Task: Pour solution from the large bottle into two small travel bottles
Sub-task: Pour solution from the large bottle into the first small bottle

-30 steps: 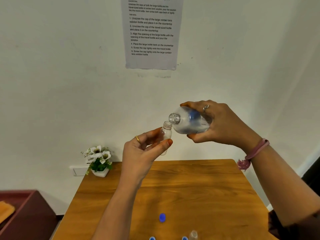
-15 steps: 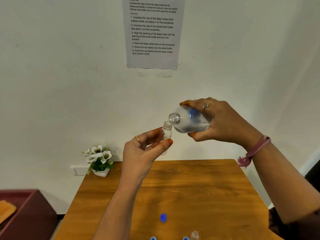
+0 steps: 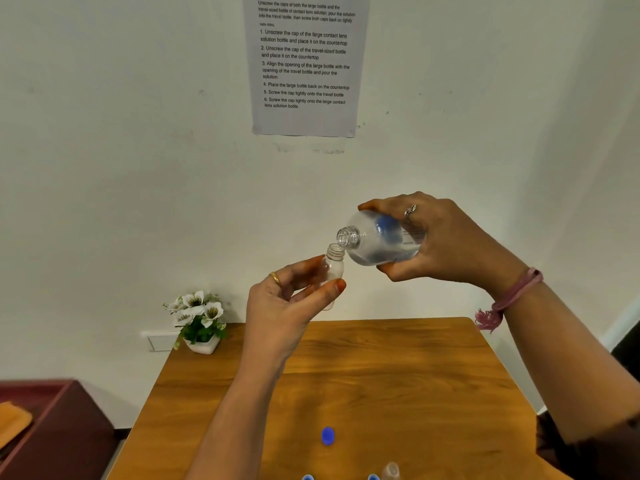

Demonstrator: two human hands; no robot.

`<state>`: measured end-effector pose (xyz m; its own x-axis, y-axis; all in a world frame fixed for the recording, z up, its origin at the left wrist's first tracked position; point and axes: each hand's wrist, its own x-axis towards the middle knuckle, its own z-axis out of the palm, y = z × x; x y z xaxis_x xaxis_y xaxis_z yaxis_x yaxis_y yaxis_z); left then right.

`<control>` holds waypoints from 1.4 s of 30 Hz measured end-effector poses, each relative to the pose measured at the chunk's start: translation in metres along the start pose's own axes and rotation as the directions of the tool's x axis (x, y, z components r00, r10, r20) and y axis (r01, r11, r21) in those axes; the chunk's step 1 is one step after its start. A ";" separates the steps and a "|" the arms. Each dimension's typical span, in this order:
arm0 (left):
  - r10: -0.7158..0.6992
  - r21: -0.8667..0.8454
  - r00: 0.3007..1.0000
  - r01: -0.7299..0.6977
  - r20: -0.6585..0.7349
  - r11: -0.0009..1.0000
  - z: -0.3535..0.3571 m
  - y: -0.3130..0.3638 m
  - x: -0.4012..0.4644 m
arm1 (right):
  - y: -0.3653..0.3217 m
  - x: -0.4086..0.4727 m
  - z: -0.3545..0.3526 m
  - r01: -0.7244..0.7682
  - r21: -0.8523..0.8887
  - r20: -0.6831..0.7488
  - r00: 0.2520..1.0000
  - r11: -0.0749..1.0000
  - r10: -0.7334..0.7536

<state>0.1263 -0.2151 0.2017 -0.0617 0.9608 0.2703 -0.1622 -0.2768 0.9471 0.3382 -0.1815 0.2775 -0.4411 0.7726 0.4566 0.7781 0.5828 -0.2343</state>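
Observation:
My right hand (image 3: 443,242) grips the large clear bottle (image 3: 375,242), uncapped and tipped on its side with its mouth pointing left and down. Between thumb and fingers, my left hand (image 3: 287,299) holds a small clear travel bottle (image 3: 333,268) upright, open neck just under the large bottle's mouth. Both are held in the air above the far edge of the wooden table (image 3: 398,386). A second small travel bottle (image 3: 391,471) stands at the bottom edge of the view, mostly cut off.
A blue cap (image 3: 327,435) lies on the table near me, and two more blue caps (image 3: 307,477) peek in at the bottom edge. A small pot of white flowers (image 3: 199,318) stands at the table's far left corner. A dark red cabinet (image 3: 52,427) is at the left.
The large bottle's mouth has dipped slightly lower and closer to the small bottle's neck. The left hand has stayed where it was.

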 end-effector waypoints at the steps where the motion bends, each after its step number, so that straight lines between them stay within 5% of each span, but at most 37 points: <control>1: 0.000 0.004 1.000 0.000 -0.001 1.000 0.000 -0.001 0.000 | 0.000 0.000 0.000 0.000 -0.003 0.002 1.000 1.000 0.000; 42: -0.015 -0.028 1.000 0.015 0.002 0.999 0.003 -0.001 -0.001 | -0.003 0.003 -0.010 0.043 -0.078 0.025 0.999 0.996 -0.041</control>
<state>0.1296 -0.2160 0.2008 -0.0569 0.9650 0.2561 -0.1905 -0.2623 0.9460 0.3388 -0.1837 0.2886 -0.4837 0.7541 0.4443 0.7908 0.5941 -0.1473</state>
